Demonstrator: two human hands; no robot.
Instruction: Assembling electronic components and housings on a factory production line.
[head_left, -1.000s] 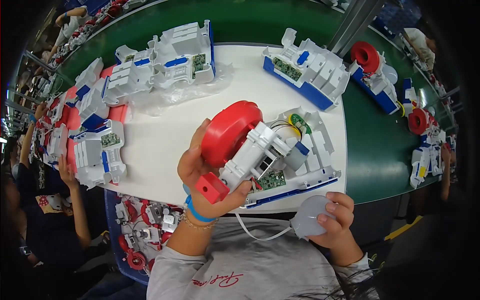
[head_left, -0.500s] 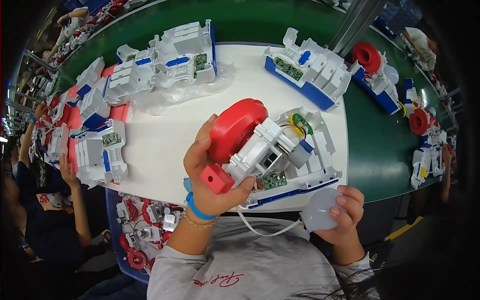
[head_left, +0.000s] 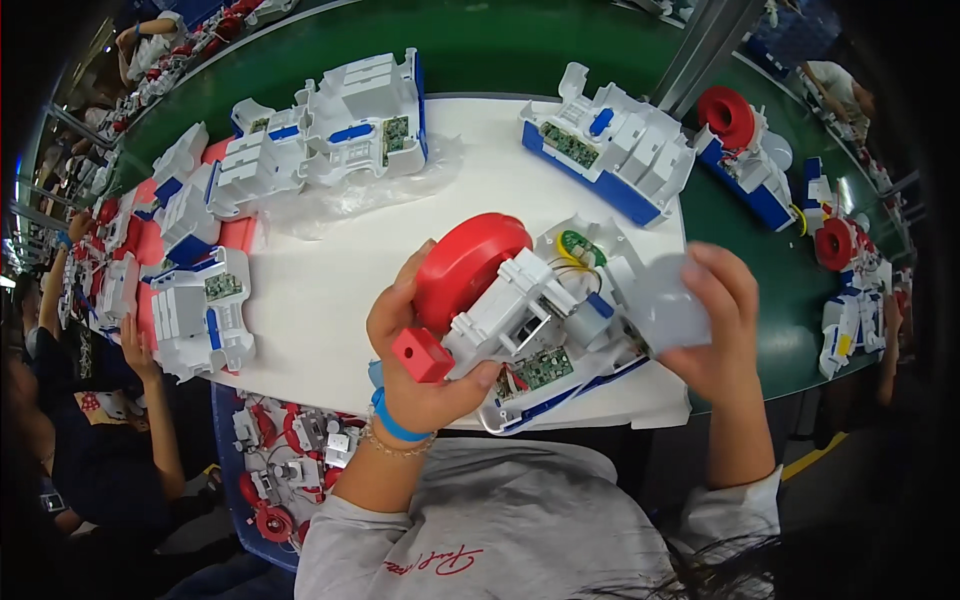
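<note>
My left hand (head_left: pixel 415 400) grips a white plastic mechanism (head_left: pixel 498 305) from its left side. A big red round part (head_left: pixel 470 268) and a small red block (head_left: pixel 422 355) belong to it, along with a grey motor-like cylinder (head_left: pixel 590 322). Closed around a translucent white bulb-shaped piece (head_left: pixel 668 305) is my right hand (head_left: pixel 728 320), just right of the mechanism. A pale tube trails below the mechanism. Underneath lies an open white and blue housing shell (head_left: pixel 505 418) with a green circuit board (head_left: pixel 540 370) inside, partly hidden.
More housing shells (head_left: pixel 362 110) stand at the back left on plastic film (head_left: pixel 345 200), and another shell (head_left: pixel 605 150) at the back right. A blue bin (head_left: pixel 235 500) of red and white parts sits lower left. A metal post (head_left: pixel 705 55) rises behind. Co-workers' hands (head_left: pixel 137 345) show at the left.
My right hand has lifted the bulb-shaped piece up and away from my body, beside the mechanism. My left hand keeps its grip and has hardly moved.
</note>
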